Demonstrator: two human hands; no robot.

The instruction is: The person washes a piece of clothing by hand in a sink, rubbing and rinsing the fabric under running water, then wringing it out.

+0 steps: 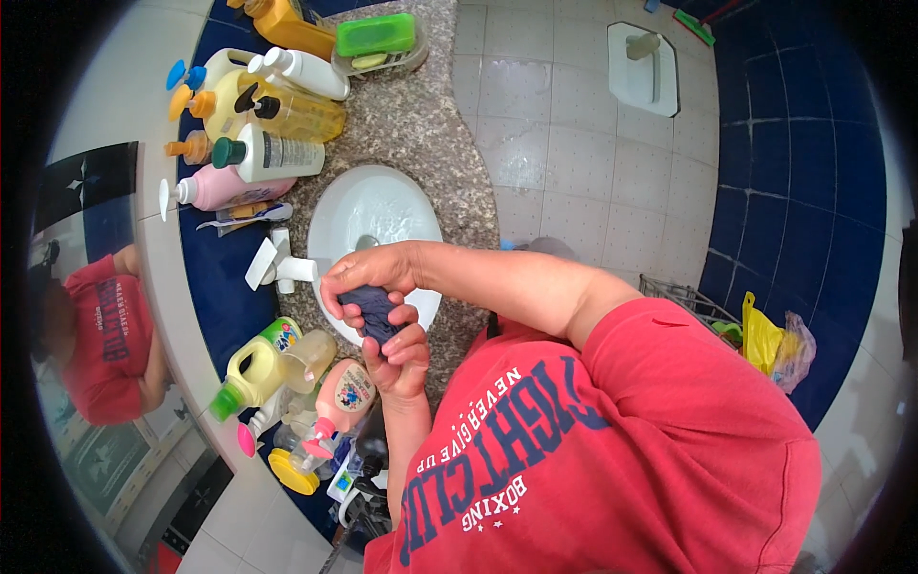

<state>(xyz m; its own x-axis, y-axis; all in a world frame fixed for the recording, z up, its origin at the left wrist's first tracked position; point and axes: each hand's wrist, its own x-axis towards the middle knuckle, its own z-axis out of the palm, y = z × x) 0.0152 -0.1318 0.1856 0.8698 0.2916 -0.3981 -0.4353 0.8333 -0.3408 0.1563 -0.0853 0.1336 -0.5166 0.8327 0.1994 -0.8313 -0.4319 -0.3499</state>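
Note:
A crumpled dark grey-blue cloth (373, 314) is bunched between my two hands, over the near side of the white oval washbasin (335, 206). My right hand (378, 268), coming in from the upper arm in the picture, curls its fingers over one end of the cloth. From below, my left hand (409, 356) wraps its fingers round the other end. Both hands are closed on it; the palms and part of the cloth are hidden. Beside my right fingertips is the white tap (285, 266), its spout pointing at the basin. No running water can be made out.
Pump bottles, including a white one with a green top (277, 153), crowd the speckled counter (411, 115). A green soap box (376, 34) sits beyond. Near my left forearm stand a pink bottle (344, 392) and a yellow jug (256, 373). A mirror (134, 469) lines the left wall.

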